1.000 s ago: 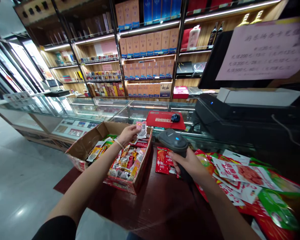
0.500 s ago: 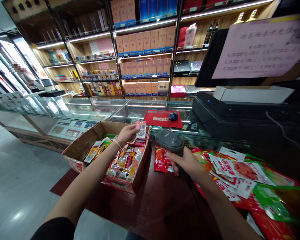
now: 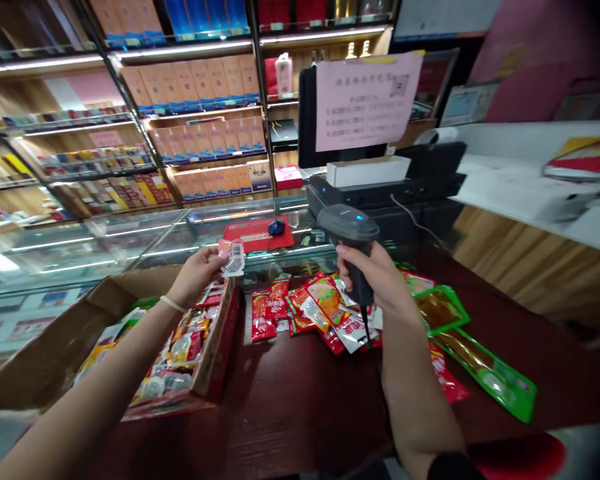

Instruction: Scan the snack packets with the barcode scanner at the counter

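My left hand (image 3: 196, 272) pinches a small clear-and-pink snack packet (image 3: 233, 259) by its edge, with a printed barcode turned up. It is held above the right rim of an open cardboard box (image 3: 220, 343) full of small wrapped snacks (image 3: 185, 350). My right hand (image 3: 370, 270) is wrapped round the handle of a dark barcode scanner (image 3: 349, 225), held upright with a blue light on top. The scanner's head points left, towards the packet, with a gap between them. Below it lie red and white snack packets (image 3: 330, 307) on the dark wooden counter (image 3: 285, 400).
Green-edged snack packets (image 3: 495, 373) lie to the right of my forearm. Behind are a red mat (image 3: 253, 233) with a mouse (image 3: 276, 227) on a glass display case, and a monitor (image 3: 307, 120) bearing a pink paper sign (image 3: 367, 100). Stocked shelves line the back wall.
My view has turned to the right. The scanner has been raised and levelled, and a blue light now shows on it. The packet stays in my left hand, its barcode tilted upright.
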Demonstrator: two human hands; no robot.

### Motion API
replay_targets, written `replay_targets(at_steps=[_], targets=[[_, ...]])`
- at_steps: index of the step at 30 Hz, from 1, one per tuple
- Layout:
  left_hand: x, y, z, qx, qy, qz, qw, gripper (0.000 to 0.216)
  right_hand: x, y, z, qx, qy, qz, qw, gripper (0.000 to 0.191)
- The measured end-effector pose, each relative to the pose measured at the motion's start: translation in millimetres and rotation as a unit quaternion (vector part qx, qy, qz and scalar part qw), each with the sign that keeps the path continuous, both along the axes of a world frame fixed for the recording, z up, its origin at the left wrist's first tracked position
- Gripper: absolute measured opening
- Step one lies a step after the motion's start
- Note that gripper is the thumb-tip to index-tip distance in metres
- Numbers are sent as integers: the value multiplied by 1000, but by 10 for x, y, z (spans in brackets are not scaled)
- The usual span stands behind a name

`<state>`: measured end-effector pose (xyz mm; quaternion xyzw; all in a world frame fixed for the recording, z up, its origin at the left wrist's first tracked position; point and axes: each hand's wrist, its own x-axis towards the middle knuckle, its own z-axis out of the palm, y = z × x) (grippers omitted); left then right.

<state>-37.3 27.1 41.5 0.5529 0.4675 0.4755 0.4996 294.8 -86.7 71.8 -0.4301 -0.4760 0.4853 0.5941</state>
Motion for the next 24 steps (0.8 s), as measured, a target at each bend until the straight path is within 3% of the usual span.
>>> replay_targets(at_steps=[4,8,12,15,19,24], targets=[[641,-3,41,-1,44,-68,997,38,474,-97,27,28,24,-69,997,34],[1401,-81,-40,-13,96,-154,983,32,828,-222,1,71,41,-132,988,31],[2097,-158,-192,-44,76,-223,971,25,1001,-346,-16,91,40,-172,980,33],[2442,-177,-297,-92,54,-245,964,36,1044,-397,-17,89,35,-189,977,34],[2521,-128,-376,-95,74,-241,963,43,1051,-382,-21,88,39,-179,979,31],[2154,-82,-314,-82,64,-215,971,28,965,-298,-10,74,43,-165,983,33]])
